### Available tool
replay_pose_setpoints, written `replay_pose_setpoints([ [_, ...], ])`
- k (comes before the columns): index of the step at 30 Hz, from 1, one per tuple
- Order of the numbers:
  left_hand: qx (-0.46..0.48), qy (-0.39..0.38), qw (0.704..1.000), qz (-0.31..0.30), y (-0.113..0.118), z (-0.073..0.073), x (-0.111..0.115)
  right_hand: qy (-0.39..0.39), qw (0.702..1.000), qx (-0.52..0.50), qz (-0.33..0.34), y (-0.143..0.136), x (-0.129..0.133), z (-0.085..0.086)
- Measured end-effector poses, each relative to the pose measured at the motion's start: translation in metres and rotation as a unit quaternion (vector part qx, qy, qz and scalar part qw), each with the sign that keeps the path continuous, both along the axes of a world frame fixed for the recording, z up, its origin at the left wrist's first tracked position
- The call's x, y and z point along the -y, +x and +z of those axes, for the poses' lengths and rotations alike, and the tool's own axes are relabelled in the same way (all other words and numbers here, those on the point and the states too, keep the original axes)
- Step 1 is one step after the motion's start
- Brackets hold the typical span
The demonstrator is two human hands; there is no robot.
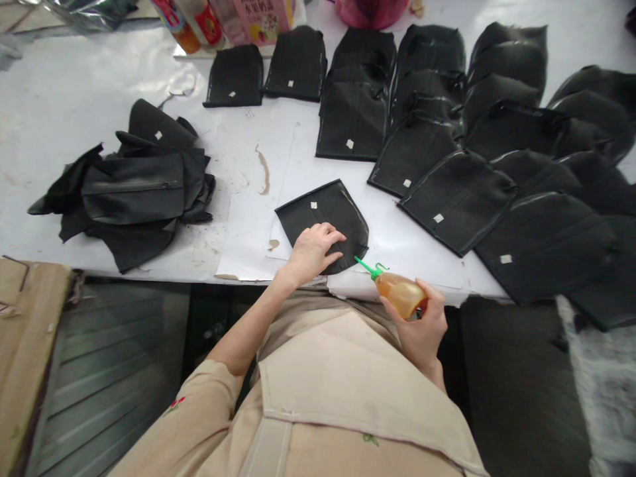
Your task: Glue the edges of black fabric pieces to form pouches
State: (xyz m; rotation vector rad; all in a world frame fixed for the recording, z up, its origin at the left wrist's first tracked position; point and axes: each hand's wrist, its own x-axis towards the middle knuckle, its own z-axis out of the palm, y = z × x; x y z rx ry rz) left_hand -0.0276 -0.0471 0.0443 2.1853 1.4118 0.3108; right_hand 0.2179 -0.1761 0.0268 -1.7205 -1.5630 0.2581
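Observation:
A black rounded panel with a small pale tag lies near the table's front edge. My left hand rests flat on its lower part, fingers spread. In my right hand is an amber squeeze bottle with a green nozzle; the nozzle's tip is at the panel's lower right edge. Whether glue or liquid comes out is too small to tell. The fingers of my right hand wrap round the bottle's base.
Rows of similar black panels overlap across the table's right and back. A heap of black pieces lies at the left. Bottles and a pink container stand at the back. The white table has stains.

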Motion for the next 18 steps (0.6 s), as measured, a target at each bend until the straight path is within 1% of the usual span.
replay_pose_setpoints([
  [2,-0.04,0.015,0.999,-0.009,-0.008,0.0,0.003,-0.003,1.0,0.003,0.006,-0.002,0.001,0.001],
  [4,-0.04,0.018,0.999,-0.003,-0.012,-0.005,0.007,-0.011,1.0,0.004,0.017,-0.005,0.004,0.002],
  [7,-0.018,0.018,1.0,0.014,-0.012,-0.013,0.01,-0.017,0.999,0.002,0.029,-0.007,0.007,0.002],
  [9,0.006,0.014,1.0,0.022,-0.013,-0.016,0.011,-0.016,0.999,-0.001,0.028,-0.008,0.008,0.002],
  [11,0.046,0.004,0.999,0.013,-0.019,-0.016,0.011,-0.019,1.0,-0.006,0.024,-0.008,0.008,0.001],
  [14,0.102,-0.013,0.995,-0.016,-0.032,-0.012,0.013,-0.023,0.999,-0.015,0.017,-0.007,0.007,0.0],
  [16,0.102,-0.009,0.994,-0.023,-0.04,-0.012,0.016,-0.019,1.0,-0.016,0.016,-0.007,0.006,0.0],
  [18,0.091,0.012,0.996,-0.015,-0.043,-0.016,0.02,-0.014,0.999,-0.014,0.025,-0.008,0.007,0.0],
])
